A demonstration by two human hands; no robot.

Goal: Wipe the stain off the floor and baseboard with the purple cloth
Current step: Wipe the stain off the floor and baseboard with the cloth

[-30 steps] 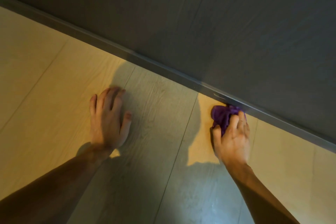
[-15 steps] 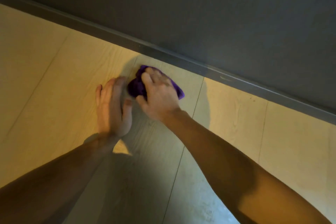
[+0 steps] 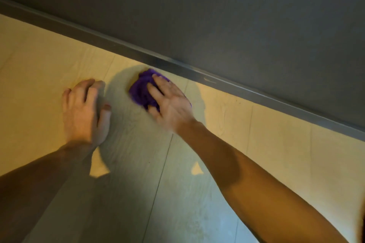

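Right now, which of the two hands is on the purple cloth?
The right hand, pressing the purple cloth onto the floor beside the baseboard; the left hand lies flat on bare floor, empty.

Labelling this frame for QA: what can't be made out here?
- Floor under the purple cloth, head view: covered by the cloth and the right hand, so any stain there is hidden.
- Right hand: motion-blurred, grip unclear.
- Floor under the left hand: covered by the palm.
- Pale mark on the baseboard: too small to tell stain from scuff.
- Both forearms: cut off by the frame edges.
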